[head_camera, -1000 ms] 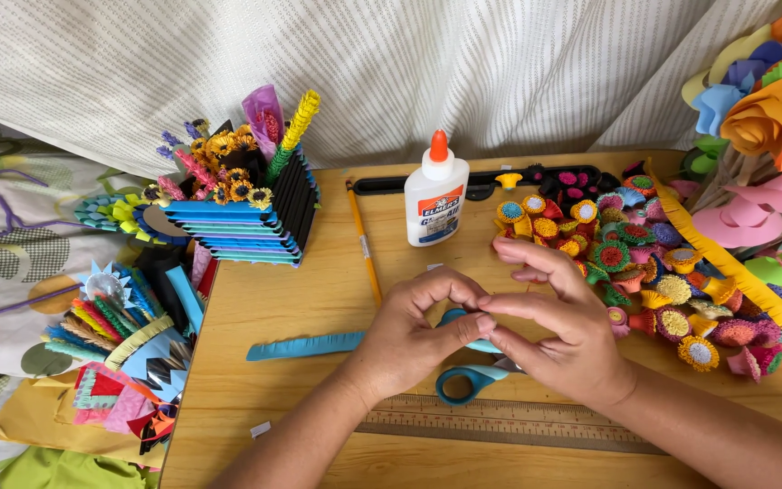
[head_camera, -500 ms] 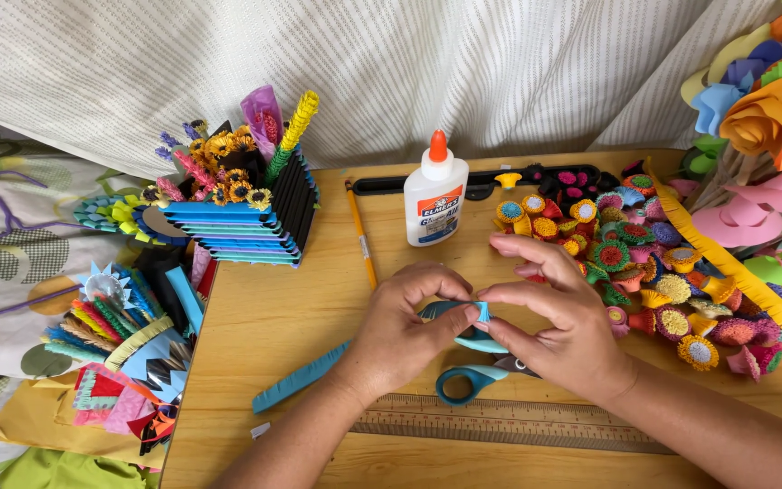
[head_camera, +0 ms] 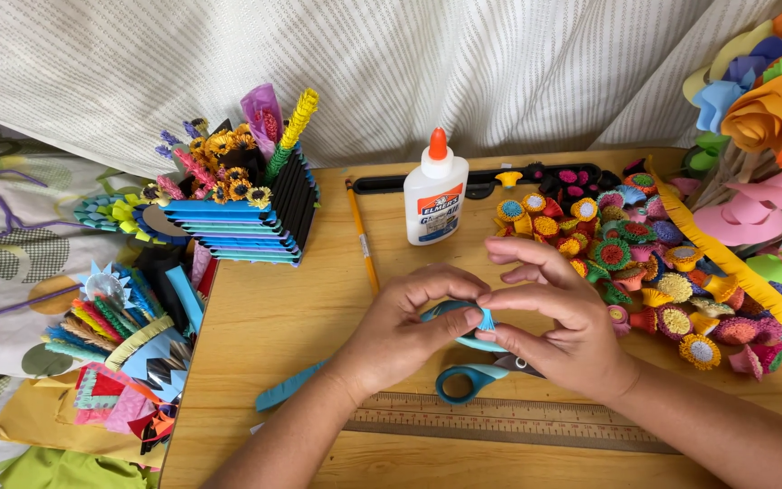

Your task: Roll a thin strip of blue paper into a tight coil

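1. A small blue fringed paper roll [head_camera: 485,319] was pinched between the fingertips of the left hand [head_camera: 406,328] and the right hand [head_camera: 557,319], both closed on it above the wooden table [head_camera: 273,317].
2. A loose blue paper strip [head_camera: 288,388] was seen trailing from beneath the left wrist.
3. Blue-handled scissors [head_camera: 469,377] lay just under the hands, beside a wooden ruler [head_camera: 509,421].
4. A white glue bottle [head_camera: 435,189] stood upright beyond, with a yellow pencil [head_camera: 362,237] to its left and a pile of quilled paper flowers [head_camera: 631,258] at the right.

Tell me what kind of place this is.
Probably a home paper-craft table: a glue bottle, scissors and a heap of rolled paper flowers surround both hands pinching a blue paper strip.
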